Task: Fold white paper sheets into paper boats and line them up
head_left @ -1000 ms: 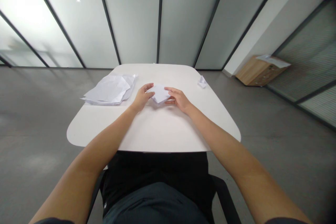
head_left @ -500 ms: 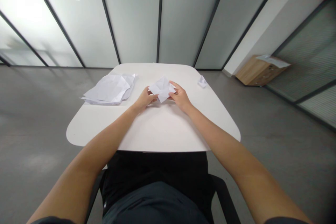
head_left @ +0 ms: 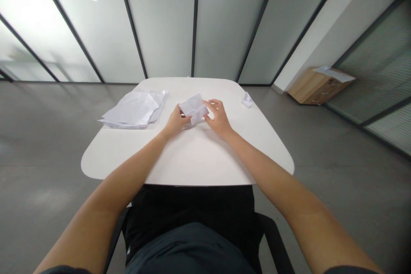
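In the middle of the surface (head_left: 192,158), folded paper (head_left: 193,108) pinched between both hands
The left hand (head_left: 176,120) grips its 8 o'clock corner, the right hand (head_left: 219,117) its 3 o'clock edge (both equally close).

we sit at a white table (head_left: 192,158) with rounded corners. a loose pile of creased paper sheets (head_left: 135,109) lies on its far left. a small paper scrap (head_left: 247,100) sits near its far right edge.

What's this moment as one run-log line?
left grip: pinches folded paper | right grip: holds its right edge | loose sheets: table, left | small scrap: far right
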The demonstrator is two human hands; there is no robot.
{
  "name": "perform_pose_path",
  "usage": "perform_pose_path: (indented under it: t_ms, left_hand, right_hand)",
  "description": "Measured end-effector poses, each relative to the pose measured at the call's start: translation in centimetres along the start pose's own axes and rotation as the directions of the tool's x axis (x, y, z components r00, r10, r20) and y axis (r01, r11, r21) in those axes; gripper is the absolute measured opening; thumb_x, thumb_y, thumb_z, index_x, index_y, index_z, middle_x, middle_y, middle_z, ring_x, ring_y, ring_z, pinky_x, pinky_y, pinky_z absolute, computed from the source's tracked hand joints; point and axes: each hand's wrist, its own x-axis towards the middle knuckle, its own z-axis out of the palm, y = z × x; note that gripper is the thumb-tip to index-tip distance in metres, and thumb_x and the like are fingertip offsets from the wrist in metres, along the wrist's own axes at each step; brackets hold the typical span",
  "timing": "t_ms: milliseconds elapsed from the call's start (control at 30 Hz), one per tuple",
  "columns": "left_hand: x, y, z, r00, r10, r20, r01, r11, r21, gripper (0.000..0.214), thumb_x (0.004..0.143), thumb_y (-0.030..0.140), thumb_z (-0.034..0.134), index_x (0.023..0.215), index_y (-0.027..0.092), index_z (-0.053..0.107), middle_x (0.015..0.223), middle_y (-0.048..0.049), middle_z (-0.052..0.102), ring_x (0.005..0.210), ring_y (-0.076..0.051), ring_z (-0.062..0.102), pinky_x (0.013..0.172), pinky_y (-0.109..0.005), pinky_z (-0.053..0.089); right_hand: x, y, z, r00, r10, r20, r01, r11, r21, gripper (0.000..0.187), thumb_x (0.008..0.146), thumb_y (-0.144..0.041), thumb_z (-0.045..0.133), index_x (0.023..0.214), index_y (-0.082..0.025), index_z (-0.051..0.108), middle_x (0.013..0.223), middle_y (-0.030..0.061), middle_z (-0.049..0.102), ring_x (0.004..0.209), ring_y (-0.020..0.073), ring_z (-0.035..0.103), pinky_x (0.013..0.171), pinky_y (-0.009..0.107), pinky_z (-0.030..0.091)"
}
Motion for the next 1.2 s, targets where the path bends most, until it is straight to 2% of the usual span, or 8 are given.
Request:
perform_pose_path:
  t_ms: [133, 233, 400, 533, 667, 900, 1067, 1200]
  left_hand:
    - [-0.1, 0.1, -0.1, 0.998, 0.06, 0.007, -0.061, 0.984, 0.169, 0.049, 0.077, 0.025, 0.081, 0.12, 0.02, 0.056, 0.116, -0.0096, 0.073, 0.091, -0.02, 0.072, 0.076, -0.03, 0.057]
    - [-0.2, 0.2, -0.1, 0.997, 0.066, 0.027, -0.07, 0.969, 0.235, 0.044, 0.081, 0.023, 0.075, 0.12, 0.02, 0.055, 0.112, -0.0078, 0.073, 0.081, -0.017, 0.071, 0.071, -0.028, 0.055]
    - [-0.1, -0.2, -0.1, 0.997, 0.069, 0.017, -0.071, 0.975, 0.21, 0.045, 0.083, 0.022, 0.071, 0.125, 0.019, 0.054, 0.117, -0.0085, 0.071, 0.087, -0.018, 0.07, 0.073, -0.029, 0.056]
    - [-0.3, -0.4, 0.1, 0.998, -0.004, 0.069, 0.004, 1.0, -0.002, 0.062, 0.077, 0.028, 0.082, 0.131, 0.021, 0.05, 0.126, -0.0105, 0.069, 0.087, -0.018, 0.071, 0.076, -0.031, 0.057]
    - [-0.6, -0.1, 0.3, 0.991, 0.01, 0.134, 0.01, 0.99, -0.142, 0.075, 0.069, 0.032, 0.091, 0.133, 0.021, 0.052, 0.126, -0.0107, 0.07, 0.097, -0.022, 0.073, 0.087, -0.037, 0.057]
    - [-0.1, 0.0, 0.1, 0.998, 0.06, 0.017, -0.059, 0.997, -0.051, 0.073, 0.066, 0.026, 0.089, 0.131, 0.015, 0.058, 0.129, -0.0148, 0.071, 0.113, -0.028, 0.069, 0.093, -0.038, 0.056]
    - [-0.6, 0.6, 0.3, 0.988, -0.01, 0.155, 0.017, 0.999, -0.04, 0.058, 0.07, 0.03, 0.085, 0.122, 0.012, 0.067, 0.116, -0.0139, 0.077, 0.093, -0.024, 0.072, 0.083, -0.036, 0.058]
    - [-1.1, 0.9, 0.5, 0.971, -0.031, 0.238, 0.032, 0.999, 0.001, 0.047, 0.077, 0.03, 0.08, 0.119, 0.012, 0.073, 0.112, -0.012, 0.078, 0.094, -0.023, 0.07, 0.086, -0.035, 0.057]
  right_hand:
    - [0.0, -0.8, 0.0, 0.975, -0.135, 0.177, 0.149, 0.986, -0.07, 0.036, 0.096, -0.021, 0.063, 0.129, -0.024, 0.074, 0.101, 0.0076, 0.077, 0.098, 0.027, 0.067, 0.1, 0.046, 0.05]
    - [-0.2, -1.0, 0.4, 0.972, -0.123, 0.199, 0.141, 0.987, -0.078, 0.024, 0.095, -0.022, 0.065, 0.116, -0.023, 0.077, 0.098, 0.0064, 0.079, 0.093, 0.0265, 0.068, 0.094, 0.042, 0.049]
    - [-0.2, -1.0, 0.4, 0.977, -0.092, 0.193, 0.107, 0.992, -0.07, 0.008, 0.093, -0.021, 0.067, 0.097, -0.023, 0.074, 0.093, 0.0053, 0.078, 0.091, 0.0261, 0.068, 0.088, 0.039, 0.049]
    - [-0.2, -1.1, 0.2, 0.976, -0.113, 0.184, 0.121, 0.992, -0.03, 0.009, 0.095, -0.022, 0.065, 0.098, -0.023, 0.073, 0.094, 0.0051, 0.078, 0.091, 0.0253, 0.069, 0.087, 0.038, 0.05]
    - [-0.2, -1.1, 0.1, 0.976, -0.145, 0.163, 0.145, 0.989, 0.014, 0.01, 0.095, -0.022, 0.063, 0.098, -0.023, 0.072, 0.095, 0.0053, 0.077, 0.092, 0.0248, 0.071, 0.087, 0.037, 0.051]
    - [-0.3, -1.5, -0.1, 0.965, -0.186, 0.187, 0.181, 0.983, 0.04, 0.008, 0.095, -0.024, 0.063, 0.098, -0.023, 0.071, 0.097, 0.0064, 0.077, 0.094, 0.025, 0.071, 0.09, 0.037, 0.052]
    - [-0.4, -1.9, 0.0, 0.974, -0.1, 0.204, 0.099, 0.995, 0.012, 0.012, 0.098, -0.031, 0.063, 0.105, -0.023, 0.07, 0.094, 0.0052, 0.078, 0.088, 0.0233, 0.072, 0.086, 0.035, 0.052]
    - [-0.4, -2.0, 0.1, 0.983, -0.027, 0.184, 0.033, 0.999, -0.026, 0.021, 0.097, -0.034, 0.065, 0.115, -0.023, 0.067, 0.086, 0.0031, 0.076, 0.078, 0.0222, 0.069, 0.081, 0.034, 0.051]
